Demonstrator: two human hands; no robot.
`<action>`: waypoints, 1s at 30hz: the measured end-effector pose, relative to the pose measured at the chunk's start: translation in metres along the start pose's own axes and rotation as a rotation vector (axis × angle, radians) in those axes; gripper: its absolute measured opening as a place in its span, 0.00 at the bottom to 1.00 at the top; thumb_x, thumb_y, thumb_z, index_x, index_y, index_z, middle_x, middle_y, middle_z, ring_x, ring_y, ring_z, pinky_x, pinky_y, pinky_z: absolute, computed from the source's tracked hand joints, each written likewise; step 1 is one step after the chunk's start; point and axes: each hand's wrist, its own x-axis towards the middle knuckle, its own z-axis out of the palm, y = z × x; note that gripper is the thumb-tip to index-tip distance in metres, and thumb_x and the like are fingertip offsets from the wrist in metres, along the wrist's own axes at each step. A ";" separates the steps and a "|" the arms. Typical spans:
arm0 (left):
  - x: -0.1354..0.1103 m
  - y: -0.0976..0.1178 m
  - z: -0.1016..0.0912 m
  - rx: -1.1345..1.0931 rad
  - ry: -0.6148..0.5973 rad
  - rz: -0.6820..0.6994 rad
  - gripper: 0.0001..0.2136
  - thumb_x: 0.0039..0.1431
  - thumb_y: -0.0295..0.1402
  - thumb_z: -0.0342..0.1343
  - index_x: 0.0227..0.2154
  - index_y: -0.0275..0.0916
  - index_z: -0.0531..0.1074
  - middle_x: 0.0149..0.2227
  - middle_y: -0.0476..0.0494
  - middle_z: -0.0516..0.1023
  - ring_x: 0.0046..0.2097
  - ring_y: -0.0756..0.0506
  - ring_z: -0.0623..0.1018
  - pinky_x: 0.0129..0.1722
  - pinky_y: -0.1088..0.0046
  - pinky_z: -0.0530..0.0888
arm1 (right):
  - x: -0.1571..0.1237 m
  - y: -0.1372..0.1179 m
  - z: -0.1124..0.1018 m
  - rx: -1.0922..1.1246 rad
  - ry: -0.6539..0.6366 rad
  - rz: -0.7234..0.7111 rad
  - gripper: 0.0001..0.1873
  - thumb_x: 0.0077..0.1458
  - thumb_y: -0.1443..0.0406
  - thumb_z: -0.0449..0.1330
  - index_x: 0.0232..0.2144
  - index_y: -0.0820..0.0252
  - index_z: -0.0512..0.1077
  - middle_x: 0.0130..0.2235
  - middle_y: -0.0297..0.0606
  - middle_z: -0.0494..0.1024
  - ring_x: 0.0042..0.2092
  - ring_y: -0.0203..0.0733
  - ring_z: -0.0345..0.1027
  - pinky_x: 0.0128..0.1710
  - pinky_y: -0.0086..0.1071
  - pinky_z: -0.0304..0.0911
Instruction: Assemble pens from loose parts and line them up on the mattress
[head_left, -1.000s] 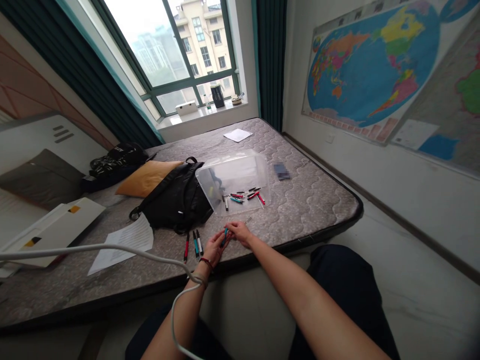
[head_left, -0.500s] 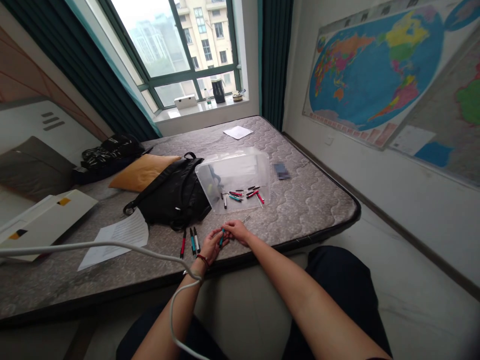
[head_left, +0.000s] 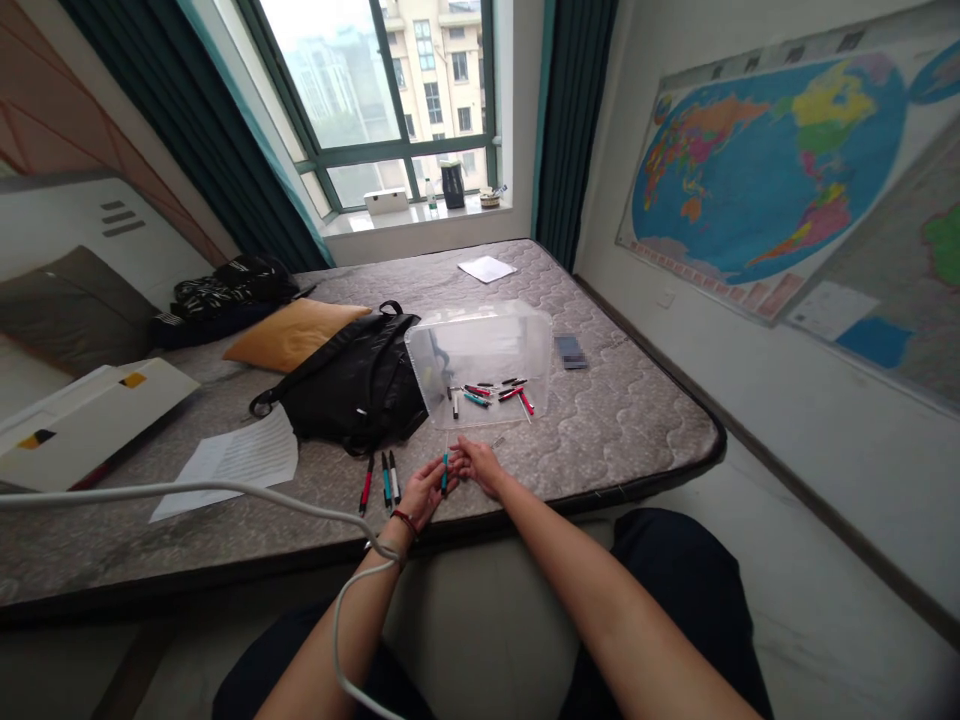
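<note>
My left hand [head_left: 424, 492] is closed around a teal pen [head_left: 445, 478], held upright near the mattress's front edge. A thin pale line rises above the pen's upper end; I cannot make out what it is. Just right of the pen is my right hand [head_left: 480, 466], its thumb and forefinger parted and bent towards the pen. Left of my hands lie a red-and-black pen [head_left: 366, 487], a teal-and-black pen [head_left: 386, 482] and a white-and-black pen [head_left: 394, 480], side by side. Beyond my hands a clear plastic box [head_left: 480, 335] rests on its side, with several pens and pen parts inside its opening.
A black backpack [head_left: 367, 385] touches the box's left side, beside a yellow cushion [head_left: 296, 335]. Printed paper [head_left: 236, 460] and a white carton [head_left: 97, 415] lie further left. A phone-like dark item [head_left: 571, 352] is right of the box. A white cable [head_left: 247, 490] crosses in front.
My right hand has moved slightly right, away from the upper end of the teal pen, and its fingers have parted. The left hand keeps the pen. The camera view has shifted a little.
</note>
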 end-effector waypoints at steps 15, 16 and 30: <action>0.003 -0.008 -0.005 -0.169 0.068 0.030 0.14 0.46 0.24 0.68 0.38 0.31 0.75 0.40 0.32 0.82 0.41 0.42 0.82 0.46 0.65 0.78 | 0.038 -0.115 -0.051 -1.341 0.369 -0.303 0.13 0.58 0.61 0.53 0.35 0.59 0.76 0.40 0.44 0.79 0.43 0.43 0.70 0.45 0.31 0.59; 0.003 -0.008 -0.005 -0.173 0.071 0.029 0.14 0.46 0.24 0.69 0.38 0.31 0.75 0.40 0.31 0.82 0.41 0.42 0.82 0.46 0.65 0.78 | 0.046 -0.127 -0.056 -1.423 0.387 -0.307 0.13 0.58 0.63 0.53 0.36 0.61 0.76 0.40 0.45 0.79 0.43 0.44 0.70 0.46 0.32 0.59; 0.001 -0.011 -0.012 -0.267 0.006 0.032 0.12 0.49 0.25 0.67 0.38 0.33 0.76 0.39 0.35 0.82 0.43 0.41 0.81 0.49 0.62 0.77 | 0.124 -0.152 -0.085 -1.830 0.248 -0.121 0.09 0.52 0.68 0.59 0.35 0.59 0.78 0.42 0.46 0.79 0.44 0.44 0.71 0.42 0.30 0.60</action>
